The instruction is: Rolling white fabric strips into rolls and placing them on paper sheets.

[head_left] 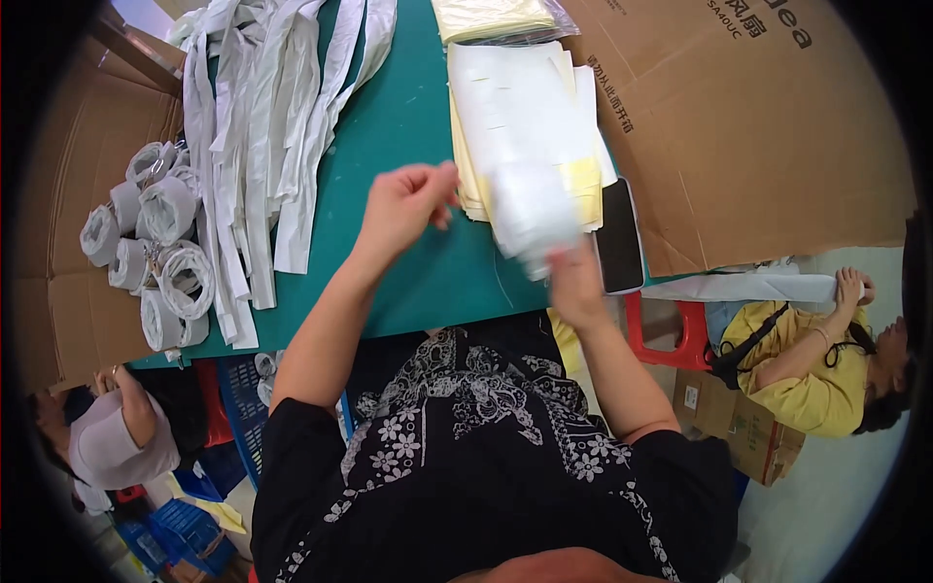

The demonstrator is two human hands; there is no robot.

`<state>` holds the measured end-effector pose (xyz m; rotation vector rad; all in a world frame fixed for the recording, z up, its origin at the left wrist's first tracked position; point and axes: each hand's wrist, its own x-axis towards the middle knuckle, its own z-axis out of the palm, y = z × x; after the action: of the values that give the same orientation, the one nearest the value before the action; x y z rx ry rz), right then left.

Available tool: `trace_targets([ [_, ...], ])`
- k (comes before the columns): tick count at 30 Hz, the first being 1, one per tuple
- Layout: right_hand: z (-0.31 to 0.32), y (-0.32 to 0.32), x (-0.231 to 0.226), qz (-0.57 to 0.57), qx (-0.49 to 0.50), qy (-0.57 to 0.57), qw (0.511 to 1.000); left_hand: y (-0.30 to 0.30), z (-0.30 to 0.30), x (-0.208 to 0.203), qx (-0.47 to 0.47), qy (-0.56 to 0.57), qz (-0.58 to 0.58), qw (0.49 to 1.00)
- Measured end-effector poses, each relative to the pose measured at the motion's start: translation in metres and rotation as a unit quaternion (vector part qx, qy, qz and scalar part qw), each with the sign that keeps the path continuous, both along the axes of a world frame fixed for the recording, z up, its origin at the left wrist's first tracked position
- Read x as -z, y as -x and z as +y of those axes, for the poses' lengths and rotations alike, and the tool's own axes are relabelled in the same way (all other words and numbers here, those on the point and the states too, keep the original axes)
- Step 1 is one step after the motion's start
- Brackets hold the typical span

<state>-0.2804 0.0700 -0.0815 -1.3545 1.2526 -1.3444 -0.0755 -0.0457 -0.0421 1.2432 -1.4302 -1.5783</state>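
Observation:
My right hand (580, 284) is closed on the lower end of a white cloth piece (530, 209), which is smeared by motion. The piece is above a stack of white and pale yellow sheets (505, 87), covering its near part. To the left of the stack, my left hand (408, 206) hovers over the green table (389, 126). Its fingers are curled with thumb and fingertips together; whether they pinch anything is too small to tell. A dark phone (619, 238) lies beside my right hand.
Long white fabric strips (258, 126) hang across the table's left side, next to several white rolled bands (167, 209). Cardboard (748, 146) borders the right side, and more cardboard (58, 272) the left. A person in yellow (807, 369) sits at right, another person (121, 428) at lower left.

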Motion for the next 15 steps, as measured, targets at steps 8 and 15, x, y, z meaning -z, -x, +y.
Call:
trace_targets([
  [8, -0.054, 0.047, -0.032, -0.448, 0.145, 0.076, 0.879, 0.118, -0.041, 0.034, 0.153, 0.394, -0.365, 0.830],
  [15, -0.077, 0.037, 0.018, -0.383, 0.249, 0.086, 0.885, 0.129, -0.053, 0.028, 0.195, 0.317, -0.387, 0.844],
])
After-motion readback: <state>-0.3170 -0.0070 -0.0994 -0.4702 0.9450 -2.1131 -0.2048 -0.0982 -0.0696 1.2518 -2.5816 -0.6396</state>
